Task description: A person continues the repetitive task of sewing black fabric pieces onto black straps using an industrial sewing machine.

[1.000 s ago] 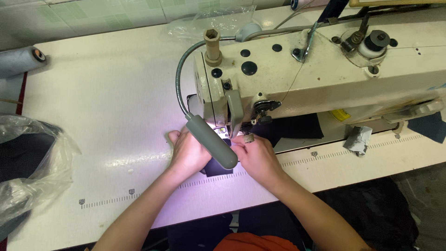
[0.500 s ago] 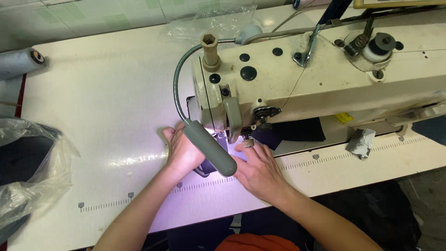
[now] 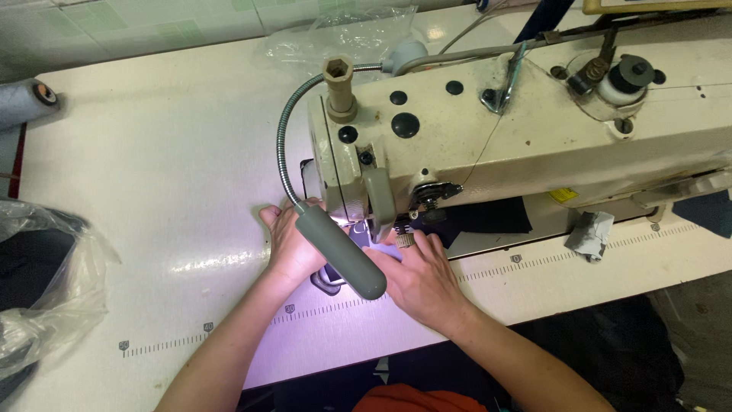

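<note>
Landmark: the sewing machine head [image 3: 427,152].

Nearest to camera: both forearms come in from the bottom edge. Right hand [image 3: 422,276] lies flat and open, palm down, just in front of the needle end of the machine head, fingers spread and pressing on the work. Left hand [image 3: 293,244] sits left of the needle end, also flat and uncurled, gripping nothing, partly under the lamp.

Grey gooseneck lamp [image 3: 341,250] crosses between the hands, in front of the needle end, throwing a bright patch on the table [image 3: 152,191].

The dark fabric piece [image 3: 335,276] is under both hands at the needle; more dark fabric shows behind the needle, under the machine arm.

Step, as I judge it: guiding the fabric under the presser foot mid-seam. Next move likely needs an even feed, both palms steering, fingertips kept off the needle.

Farther out, left of the machine head: a clear plastic bag [image 3: 46,297] with dark contents, cut off by the frame.

Hard to make out: needle and presser foot hidden by lamp and glare; fabric edges mostly covered by hands.
</note>
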